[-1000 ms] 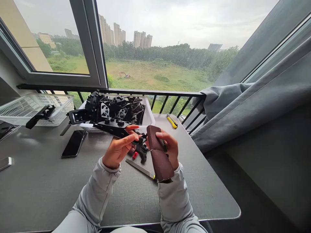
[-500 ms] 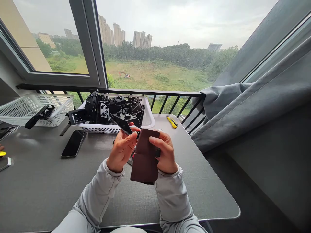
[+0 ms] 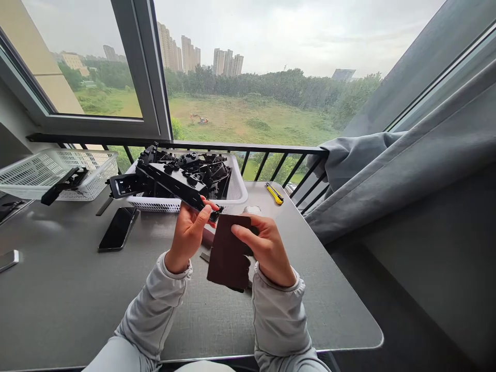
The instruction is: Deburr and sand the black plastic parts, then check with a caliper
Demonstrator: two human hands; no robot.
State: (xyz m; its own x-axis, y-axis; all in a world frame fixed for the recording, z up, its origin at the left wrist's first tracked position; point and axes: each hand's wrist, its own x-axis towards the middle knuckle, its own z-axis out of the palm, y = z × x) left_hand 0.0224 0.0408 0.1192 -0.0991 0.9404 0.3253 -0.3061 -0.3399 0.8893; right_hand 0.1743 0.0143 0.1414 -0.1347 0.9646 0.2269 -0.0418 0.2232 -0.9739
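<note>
My left hand [image 3: 188,237] grips the end of a long black plastic part [image 3: 174,182], which slants up and to the left over the basket. My right hand [image 3: 267,250] pinches a folded piece of brown sandpaper [image 3: 228,252] close to the black part's near end, without visibly touching it. The sandpaper hides part of a flat metal file [image 3: 204,257] lying on the table beneath my hands.
A white plastic basket [image 3: 236,194] full of black plastic parts stands just beyond my hands on a grey table [image 3: 325,294]. Nearby lie a phone [image 3: 117,229] and a yellow utility knife [image 3: 274,193]. Another white basket [image 3: 58,175] sits at left, with a railing behind.
The black part has swung up and left, now lying lengthwise over the basket. My left hand has moved slightly left, and the folded sandpaper has tilted in my right hand.
</note>
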